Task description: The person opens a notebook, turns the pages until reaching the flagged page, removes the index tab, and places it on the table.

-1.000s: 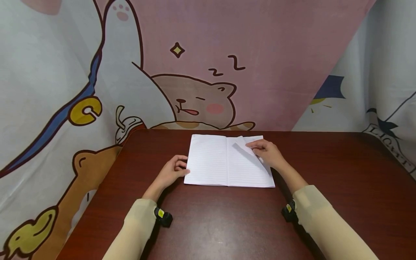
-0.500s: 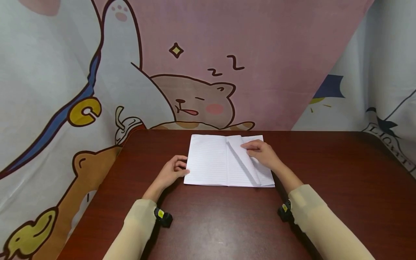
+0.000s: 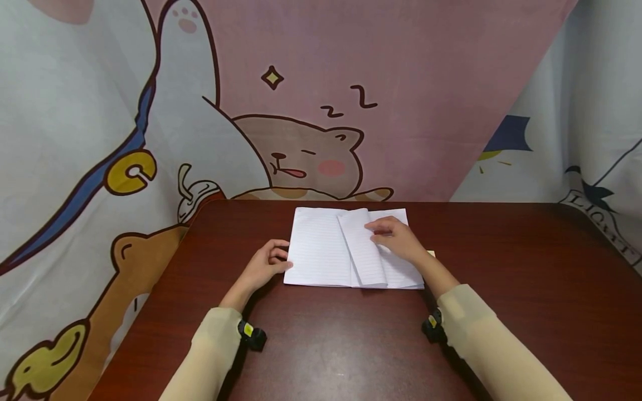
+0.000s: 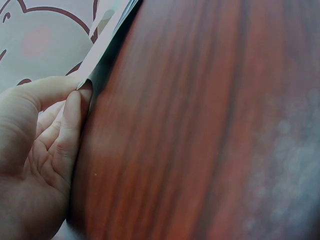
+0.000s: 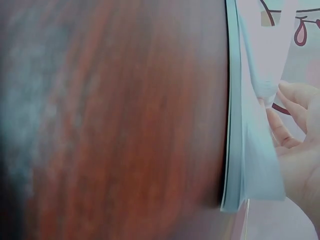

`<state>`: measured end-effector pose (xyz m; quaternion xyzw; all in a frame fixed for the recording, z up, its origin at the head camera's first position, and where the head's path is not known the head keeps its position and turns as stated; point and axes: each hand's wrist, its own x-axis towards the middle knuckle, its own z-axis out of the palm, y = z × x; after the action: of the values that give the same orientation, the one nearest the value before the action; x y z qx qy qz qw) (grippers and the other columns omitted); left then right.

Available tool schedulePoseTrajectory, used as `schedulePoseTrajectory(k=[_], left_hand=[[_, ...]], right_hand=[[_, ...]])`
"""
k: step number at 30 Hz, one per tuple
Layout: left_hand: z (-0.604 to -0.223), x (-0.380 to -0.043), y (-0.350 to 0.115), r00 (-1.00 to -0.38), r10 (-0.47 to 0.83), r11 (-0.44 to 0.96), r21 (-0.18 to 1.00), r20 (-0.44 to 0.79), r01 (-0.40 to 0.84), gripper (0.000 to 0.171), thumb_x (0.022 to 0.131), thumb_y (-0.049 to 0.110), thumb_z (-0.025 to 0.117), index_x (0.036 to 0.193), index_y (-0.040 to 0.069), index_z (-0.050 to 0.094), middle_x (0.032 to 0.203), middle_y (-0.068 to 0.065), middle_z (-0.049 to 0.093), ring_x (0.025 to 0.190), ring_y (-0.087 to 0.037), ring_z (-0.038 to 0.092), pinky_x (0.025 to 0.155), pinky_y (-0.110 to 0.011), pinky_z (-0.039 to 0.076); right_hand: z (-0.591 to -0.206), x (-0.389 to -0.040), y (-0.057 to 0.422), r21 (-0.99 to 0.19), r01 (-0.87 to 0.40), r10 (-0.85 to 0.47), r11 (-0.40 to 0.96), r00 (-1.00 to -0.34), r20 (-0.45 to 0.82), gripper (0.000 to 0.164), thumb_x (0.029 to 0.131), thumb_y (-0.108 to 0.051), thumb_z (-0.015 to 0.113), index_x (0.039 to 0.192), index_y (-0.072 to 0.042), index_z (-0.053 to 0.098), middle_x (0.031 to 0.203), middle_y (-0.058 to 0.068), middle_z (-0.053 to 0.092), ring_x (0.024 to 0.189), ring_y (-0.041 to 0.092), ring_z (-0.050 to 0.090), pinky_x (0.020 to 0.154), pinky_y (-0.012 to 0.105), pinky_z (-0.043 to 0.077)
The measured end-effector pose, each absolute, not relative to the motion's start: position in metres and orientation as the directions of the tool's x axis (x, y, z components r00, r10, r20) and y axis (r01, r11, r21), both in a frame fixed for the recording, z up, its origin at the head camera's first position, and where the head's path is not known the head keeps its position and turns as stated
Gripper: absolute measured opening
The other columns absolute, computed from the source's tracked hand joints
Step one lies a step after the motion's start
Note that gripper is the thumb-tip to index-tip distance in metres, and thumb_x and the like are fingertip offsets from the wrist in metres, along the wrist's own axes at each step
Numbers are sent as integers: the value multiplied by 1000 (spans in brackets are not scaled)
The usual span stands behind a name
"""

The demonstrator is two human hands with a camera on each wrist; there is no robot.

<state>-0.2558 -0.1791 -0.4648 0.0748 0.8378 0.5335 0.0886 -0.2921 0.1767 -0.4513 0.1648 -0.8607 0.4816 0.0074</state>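
An open notebook [image 3: 318,245] with white lined pages lies on the table. My left hand [image 3: 263,264] grips its left edge; in the left wrist view the thumb [image 4: 52,91] is on the page side and the fingers are at the underside. With my right hand [image 3: 398,239] I pinch the outer edge of a lifted page [image 3: 362,248], which curls leftward over the right half. Seen from the right wrist, thumb and fingers meet at the edge of this curved page [image 5: 262,65], above the stacked sheets.
The dark reddish-brown table [image 3: 331,340] stretches around the notebook. Behind it hangs a curtain [image 3: 411,111] with cartoon animals. Black wrist cameras [image 3: 253,336] sit at both sleeve cuffs. A pale yellow sliver [image 3: 431,253] shows by the notebook's right edge.
My right hand has moved a little left, drawing the page with it, so its fold now curls across the spine and its lined underside shows. The left hand has stayed still.
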Motion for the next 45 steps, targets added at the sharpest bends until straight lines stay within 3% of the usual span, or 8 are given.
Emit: schedulePoseTrajectory(k=[5, 28, 35, 45], left_hand=[[-466, -256, -180, -972, 227, 418, 908, -61, 41, 48, 89, 6, 72, 133, 5, 53, 108, -19, 67, 79, -14, 56, 66, -22, 46], [-465, -255, -180, -972, 223, 417, 908, -71, 30, 47, 90, 5, 71, 133, 6, 53, 108, -17, 66, 80, -16, 55, 66, -22, 47], [-465, -256, -181, -972, 229, 428, 903, -61, 44, 47, 90, 8, 71, 134, 4, 53, 108, -18, 66, 79, -13, 56, 66, -22, 46], [-462, -254, -180, -969, 240, 382, 924, -65, 32, 48, 93, 9, 69, 136, 1, 51, 111, -20, 65, 80, -10, 57, 74, -22, 55]], right_hand=[[-450, -290, 171, -818, -317, -286, 480, -938, 196, 31, 91, -5, 69, 121, 4, 68, 125, 25, 59, 112, 39, 63, 98, 46, 48], [-452, -291, 155, -826, -340, -310, 450, -927, 212, 31, 89, -2, 70, 120, 3, 68, 123, 24, 59, 106, 39, 67, 91, 29, 51], [-453, -291, 150, -833, -331, -319, 443, -927, 199, 32, 89, -1, 70, 121, 3, 68, 124, 24, 59, 107, 40, 66, 96, 43, 51], [-450, -288, 139, -830, -329, -338, 450, -923, 182, 33, 89, -2, 69, 122, 2, 67, 125, 24, 58, 107, 40, 66, 96, 49, 51]])
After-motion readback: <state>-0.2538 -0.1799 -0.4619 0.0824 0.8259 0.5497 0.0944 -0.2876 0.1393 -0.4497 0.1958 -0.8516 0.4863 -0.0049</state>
